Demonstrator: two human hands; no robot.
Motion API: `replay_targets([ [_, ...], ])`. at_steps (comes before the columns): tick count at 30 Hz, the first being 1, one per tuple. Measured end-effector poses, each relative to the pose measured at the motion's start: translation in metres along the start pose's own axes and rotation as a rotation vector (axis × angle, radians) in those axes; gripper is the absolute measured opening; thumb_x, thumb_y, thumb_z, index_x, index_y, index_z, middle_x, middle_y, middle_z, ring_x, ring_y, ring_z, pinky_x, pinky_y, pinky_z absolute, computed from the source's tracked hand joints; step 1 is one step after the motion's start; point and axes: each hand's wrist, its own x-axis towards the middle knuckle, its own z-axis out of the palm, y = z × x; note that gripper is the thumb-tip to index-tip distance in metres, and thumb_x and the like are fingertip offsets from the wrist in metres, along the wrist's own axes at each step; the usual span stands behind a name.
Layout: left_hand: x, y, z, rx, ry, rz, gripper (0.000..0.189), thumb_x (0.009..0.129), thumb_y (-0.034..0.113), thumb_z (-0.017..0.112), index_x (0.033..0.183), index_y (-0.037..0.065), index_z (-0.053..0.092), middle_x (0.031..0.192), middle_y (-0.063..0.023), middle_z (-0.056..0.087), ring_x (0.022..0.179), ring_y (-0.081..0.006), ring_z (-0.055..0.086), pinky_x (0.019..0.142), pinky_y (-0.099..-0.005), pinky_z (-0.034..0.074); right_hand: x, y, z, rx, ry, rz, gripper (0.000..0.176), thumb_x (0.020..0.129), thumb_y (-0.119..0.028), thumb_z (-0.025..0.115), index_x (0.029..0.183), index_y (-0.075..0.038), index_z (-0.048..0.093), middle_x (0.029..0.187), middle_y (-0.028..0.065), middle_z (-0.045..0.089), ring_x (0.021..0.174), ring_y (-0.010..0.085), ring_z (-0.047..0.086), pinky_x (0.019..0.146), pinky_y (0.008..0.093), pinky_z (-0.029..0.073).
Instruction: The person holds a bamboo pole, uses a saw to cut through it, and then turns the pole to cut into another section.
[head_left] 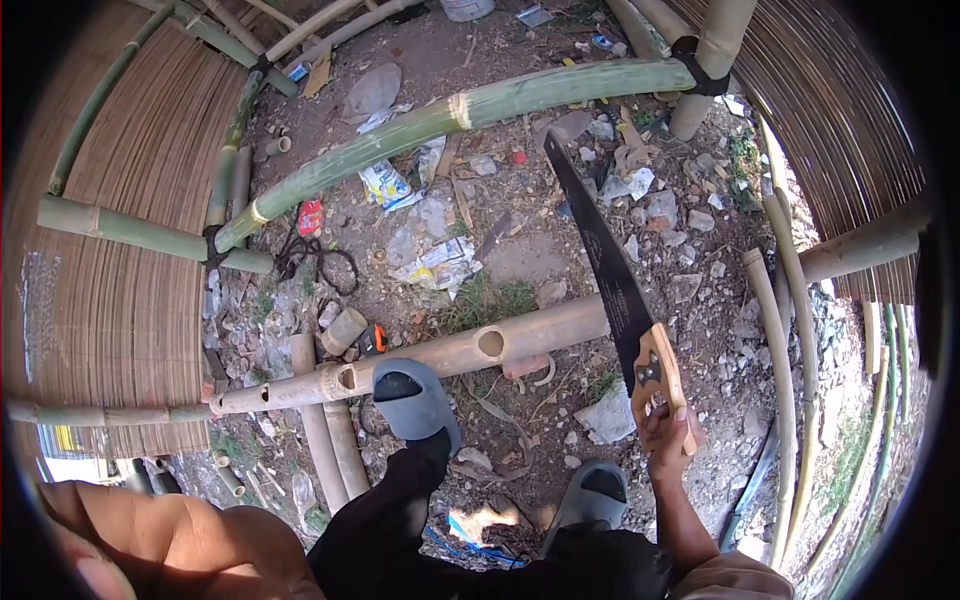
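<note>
Head view: rubble-strewn earth (530, 255) spreads beneath slatted screens (130, 300) and a smooth, bowed green bamboo rail (370, 147). Below lies a dry tan bamboo pole (440, 356) with round holes. Across its right end slants a handsaw (606, 262), black steel, contact unclear. A grey sandal (416, 418) partly covers the pole. The left hand (175, 535) looms close, grip impossible to tell; the right hand (666, 440) grips the saw's wooden handle (676, 388). Beyond the pole sits an orange-and-black object (379, 338).

Left hand (175, 535) is cropped by the dark round edge, so dunno if it's got anything. Handle of the saw (612, 270) covers part of the right hand (670, 445). Blade lettering's too tiny to read, and the whitish container (467, 10) up top gets chopped off.
</note>
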Motion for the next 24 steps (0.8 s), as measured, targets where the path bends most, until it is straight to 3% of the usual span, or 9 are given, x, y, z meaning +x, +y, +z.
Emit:
replay_targets([
  [3,0.002,0.009,-0.008,0.018,0.0,0.022,0.073,0.07,0.024,0.091,0.134,0.004,0.062,0.121,-0.0147,0.069,0.099,-0.0228,0.069,0.084,-0.0322,0.054,0.009,0.011,0.002,-0.051,-0.011,-0.113,0.055,0.107,-0.047,0.048,0.086,0.002,0.062,0.063,0.0058,0.058,0.054,0.0117,0.055,0.05,0.0273,0.044],
  [9,0.008,0.011,0.007,-0.052,-0.031,0.007,0.075,0.069,0.025,0.092,0.135,0.005,0.062,0.122,-0.0145,0.069,0.101,-0.0235,0.069,0.084,-0.0331,0.054,0.005,0.003,0.003,0.004,0.006,-0.011,0.051,0.107,-0.042,0.052,0.085,0.004,0.062,0.064,0.0077,0.06,0.056,0.0126,0.058,0.05,0.0263,0.045],
  [12,0.007,0.016,0.007,-0.062,-0.032,0.026,0.077,0.068,0.025,0.093,0.135,0.005,0.062,0.123,-0.0143,0.069,0.101,-0.0239,0.069,0.084,-0.0335,0.054,0.015,0.006,0.005,0.041,-0.002,-0.086,0.048,0.106,-0.039,0.052,0.086,0.004,0.061,0.065,0.0092,0.06,0.055,0.0128,0.056,0.051,0.0261,0.046],
  [15,0.011,0.022,0.037,-0.197,-0.054,0.067,0.078,0.067,0.026,0.094,0.135,0.006,0.062,0.123,-0.0142,0.069,0.102,-0.0242,0.07,0.084,-0.034,0.054,0.007,0.006,0.005,0.055,-0.017,-0.015,0.048,0.106,-0.038,0.053,0.088,0.005,0.063,0.066,0.0091,0.061,0.056,0.013,0.057,0.052,0.0262,0.046],
  [17,0.01,0.037,0.06,-0.326,-0.088,0.096,0.079,0.067,0.026,0.095,0.136,0.006,0.062,0.124,-0.0141,0.069,0.103,-0.0245,0.07,0.084,-0.0343,0.054,0.006,0.006,0.001,-0.021,-0.027,-0.046,0.039,0.106,-0.029,0.053,0.085,0.002,0.065,0.065,0.0035,0.06,0.056,0.0092,0.055,0.051,0.0254,0.042],
  [20,-0.007,0.07,0.095,-0.596,-0.142,0.112,0.08,0.066,0.027,0.095,0.136,0.006,0.062,0.124,-0.014,0.069,0.103,-0.0248,0.07,0.084,-0.0348,0.054,0.004,0.006,0.002,-0.089,0.023,-0.087,0.036,0.106,-0.026,0.053,0.086,0.001,0.066,0.064,0.0025,0.061,0.054,0.0086,0.054,0.051,0.0261,0.042],
  [22,-0.04,0.098,0.127,-0.825,-0.38,0.031,0.081,0.065,0.027,0.096,0.136,0.007,0.063,0.125,-0.0139,0.069,0.104,-0.0251,0.07,0.084,-0.0351,0.054,0.007,0.016,0.001,0.018,-0.022,-0.083,0.036,0.106,-0.026,0.053,0.089,0.002,0.067,0.063,0.0025,0.06,0.054,0.0086,0.054,0.051,0.0256,0.042],
  [24,-0.087,0.132,0.186,-0.922,-0.747,-0.135,0.082,0.065,0.027,0.096,0.136,0.007,0.063,0.125,-0.0138,0.069,0.104,-0.0253,0.07,0.084,-0.0354,0.054,0.002,0.025,0.003,0.063,0.016,-0.042,0.042,0.105,-0.033,0.051,0.086,0.003,0.064,0.062,0.0032,0.06,0.053,0.0089,0.054,0.05,0.0257,0.042],
])
